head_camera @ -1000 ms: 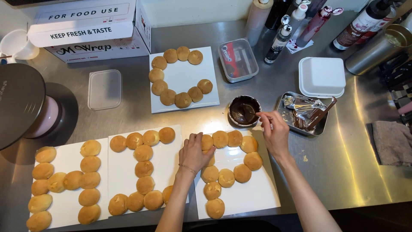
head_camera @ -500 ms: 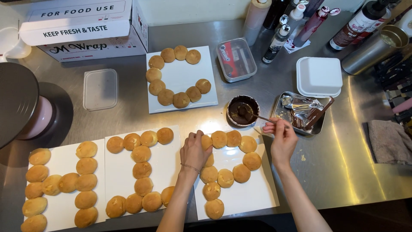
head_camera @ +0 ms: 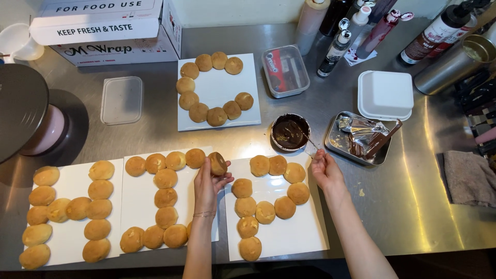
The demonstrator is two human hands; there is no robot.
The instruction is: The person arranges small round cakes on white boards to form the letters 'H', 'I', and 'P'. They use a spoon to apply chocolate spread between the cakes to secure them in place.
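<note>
My left hand holds a round golden pastry puff lifted on edge between two white boards covered with rows of similar puffs. My right hand pinches a thin utensil whose tip rests at the rim of a small dark bowl of melted chocolate. The bowl stands on the steel counter just above the right board.
A third white board with puffs lies further back. A metal tray with foil and chocolate pieces, a white lidded box, clear plastic containers, bottles, a cardboard box and a turntable stand surround the work area.
My left hand has picked a puff off the right board's top left and raised it. My right hand dipped the utensil into the chocolate bowl and drew it back to the rim.
</note>
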